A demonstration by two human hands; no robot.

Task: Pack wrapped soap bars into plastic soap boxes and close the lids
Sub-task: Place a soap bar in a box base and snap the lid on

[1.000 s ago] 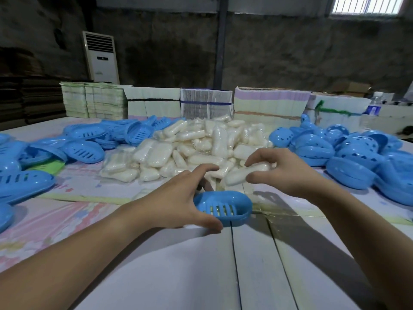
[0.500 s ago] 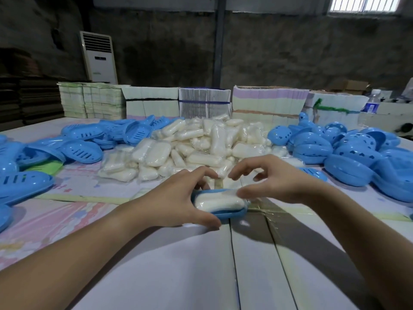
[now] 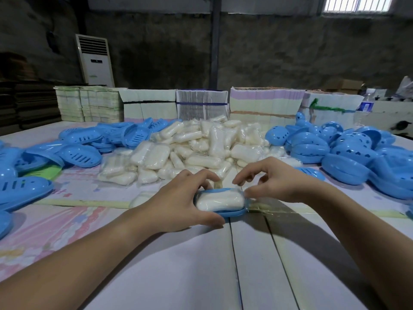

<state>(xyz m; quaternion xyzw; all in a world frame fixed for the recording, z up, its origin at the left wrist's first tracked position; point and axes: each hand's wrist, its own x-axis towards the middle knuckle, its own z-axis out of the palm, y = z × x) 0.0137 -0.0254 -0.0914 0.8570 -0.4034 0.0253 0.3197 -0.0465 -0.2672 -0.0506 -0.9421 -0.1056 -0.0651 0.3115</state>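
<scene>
Blue plastic shows under the curled fingers (image 3: pixel 202 175) of the left hand (image 3: pixel 178 202), which grips the soap box base (image 3: pixel 225 211) by its left end, thumb on the near rim. The right hand (image 3: pixel 277 182) pinches at the box's right end, fingertips bent onto the wrapper's edge. A second ago the base was empty and a bar was in the right hand; now the wrapped soap bar (image 3: pixel 220 201) lies seated in it, so I judge loading done and only the lid left to fit. The bar's long axis runs left to right, matching the box. Beyond the box sits the soap pile (image 3: pixel 201 148); right of it lie dome-shaped lids (image 3: pixel 348 153); left of it lie slotted bases (image 3: pixel 78 153).
</scene>
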